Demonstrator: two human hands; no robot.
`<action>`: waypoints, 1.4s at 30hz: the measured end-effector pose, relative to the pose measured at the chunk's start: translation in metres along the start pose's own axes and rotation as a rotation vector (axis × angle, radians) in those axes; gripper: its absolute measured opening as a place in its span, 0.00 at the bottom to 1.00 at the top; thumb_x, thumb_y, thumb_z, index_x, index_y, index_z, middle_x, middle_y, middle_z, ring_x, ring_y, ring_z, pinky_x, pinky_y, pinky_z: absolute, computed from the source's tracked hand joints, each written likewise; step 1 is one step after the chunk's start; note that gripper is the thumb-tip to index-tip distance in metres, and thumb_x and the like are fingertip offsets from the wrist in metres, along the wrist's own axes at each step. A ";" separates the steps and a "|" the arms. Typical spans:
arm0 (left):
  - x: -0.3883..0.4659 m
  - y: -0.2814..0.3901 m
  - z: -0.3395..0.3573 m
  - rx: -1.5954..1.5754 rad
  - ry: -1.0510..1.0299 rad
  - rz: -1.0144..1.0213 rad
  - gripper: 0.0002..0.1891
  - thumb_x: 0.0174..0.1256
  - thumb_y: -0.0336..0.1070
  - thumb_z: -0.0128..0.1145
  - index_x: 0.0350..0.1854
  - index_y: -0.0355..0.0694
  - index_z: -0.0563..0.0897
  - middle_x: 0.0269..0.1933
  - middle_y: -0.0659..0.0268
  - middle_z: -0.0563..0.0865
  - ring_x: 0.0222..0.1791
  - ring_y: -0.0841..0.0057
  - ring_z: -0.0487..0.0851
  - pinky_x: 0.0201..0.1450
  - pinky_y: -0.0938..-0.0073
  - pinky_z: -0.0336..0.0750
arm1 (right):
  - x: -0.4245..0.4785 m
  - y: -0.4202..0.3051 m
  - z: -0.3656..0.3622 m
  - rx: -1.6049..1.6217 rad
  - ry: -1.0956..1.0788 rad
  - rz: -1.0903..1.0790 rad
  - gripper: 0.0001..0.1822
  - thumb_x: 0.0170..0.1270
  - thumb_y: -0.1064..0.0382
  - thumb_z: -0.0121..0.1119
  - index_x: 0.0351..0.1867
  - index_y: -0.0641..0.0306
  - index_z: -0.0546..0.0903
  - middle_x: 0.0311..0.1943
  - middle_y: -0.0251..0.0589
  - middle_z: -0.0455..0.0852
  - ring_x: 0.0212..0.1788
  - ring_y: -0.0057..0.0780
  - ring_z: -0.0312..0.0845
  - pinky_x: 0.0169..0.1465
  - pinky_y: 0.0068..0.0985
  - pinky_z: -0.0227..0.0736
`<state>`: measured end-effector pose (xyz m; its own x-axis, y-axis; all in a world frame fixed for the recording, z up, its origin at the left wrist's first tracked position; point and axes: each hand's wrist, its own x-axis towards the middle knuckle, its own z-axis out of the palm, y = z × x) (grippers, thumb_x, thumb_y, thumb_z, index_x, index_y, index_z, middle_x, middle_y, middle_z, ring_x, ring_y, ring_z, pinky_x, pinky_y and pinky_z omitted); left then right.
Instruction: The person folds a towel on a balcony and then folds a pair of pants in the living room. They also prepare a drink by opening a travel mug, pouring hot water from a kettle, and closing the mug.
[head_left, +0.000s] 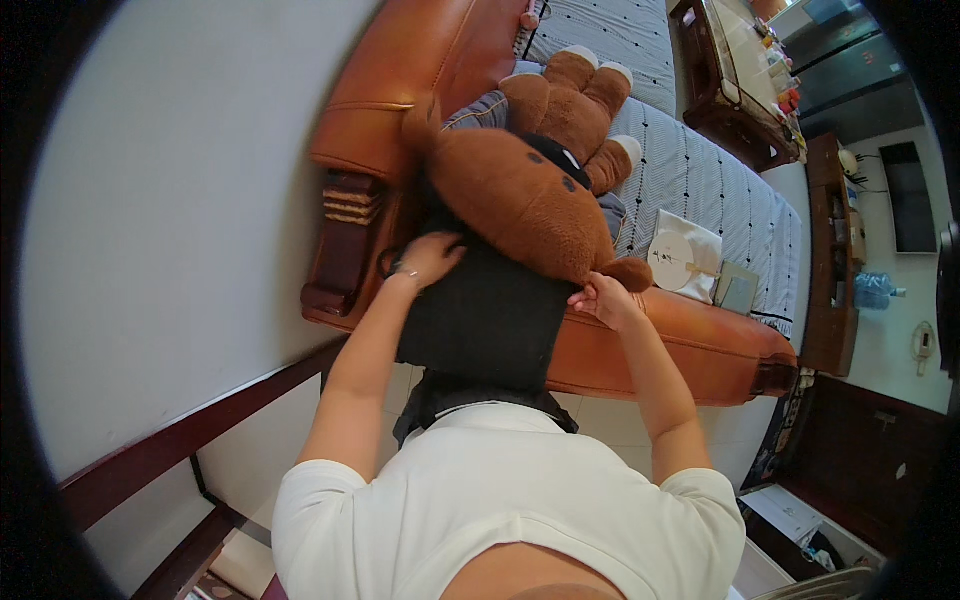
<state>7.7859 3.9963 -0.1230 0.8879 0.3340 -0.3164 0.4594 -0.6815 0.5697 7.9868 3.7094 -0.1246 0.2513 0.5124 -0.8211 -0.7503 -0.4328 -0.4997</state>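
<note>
A large brown plush teddy bear (525, 199) lies along the sofa, its head toward me across the armrest. Under and in front of the head, a flat black fabric piece (480, 315), possibly a bag, hangs over the armrest toward my body. My left hand (433, 259) rests at its upper left edge with fingers curled; their tips blend into the dark fabric. Beside that wrist is a dark loop (387, 262). My right hand (609, 300) touches the bear at the base of its ear (630, 274), close to the fabric's right edge. Whether it pinches plush or fabric is unclear.
The brown leather sofa (675, 337) carries a pale patterned cover (679, 161). On it lie a round hand fan (670, 261), a white packet (709, 240) and a greenish flat item (737, 287). A wall (172, 187) runs along the left; a cluttered low table (739, 60) stands beyond.
</note>
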 end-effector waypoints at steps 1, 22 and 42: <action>-0.017 -0.017 0.000 0.058 0.171 -0.069 0.23 0.63 0.45 0.51 0.54 0.34 0.74 0.56 0.51 0.75 0.56 0.56 0.72 0.58 0.63 0.67 | -0.006 -0.003 0.004 -0.030 0.023 -0.025 0.19 0.70 0.50 0.40 0.27 0.61 0.72 0.24 0.40 0.79 0.26 0.26 0.76 0.34 0.24 0.74; 0.006 -0.057 -0.022 0.072 0.244 -0.361 0.28 0.61 0.43 0.54 0.61 0.34 0.64 0.60 0.47 0.69 0.59 0.54 0.68 0.60 0.64 0.65 | -0.024 0.038 0.121 -1.652 0.318 -0.828 0.26 0.59 0.49 0.54 0.61 0.38 0.67 0.63 0.43 0.64 0.64 0.45 0.56 0.63 0.47 0.53; -0.108 0.019 0.017 0.195 0.552 0.240 0.27 0.60 0.50 0.51 0.63 0.57 0.67 0.66 0.58 0.62 0.67 0.56 0.57 0.64 0.41 0.46 | -0.053 0.067 0.165 -1.436 0.510 -1.182 0.23 0.54 0.55 0.59 0.53 0.50 0.73 0.60 0.44 0.66 0.64 0.44 0.58 0.62 0.51 0.52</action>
<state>7.6981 3.9367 -0.0907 0.8716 0.4086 0.2709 0.2792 -0.8679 0.4109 7.8225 3.7761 -0.0689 0.5048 0.8411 0.1943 0.8298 -0.4107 -0.3778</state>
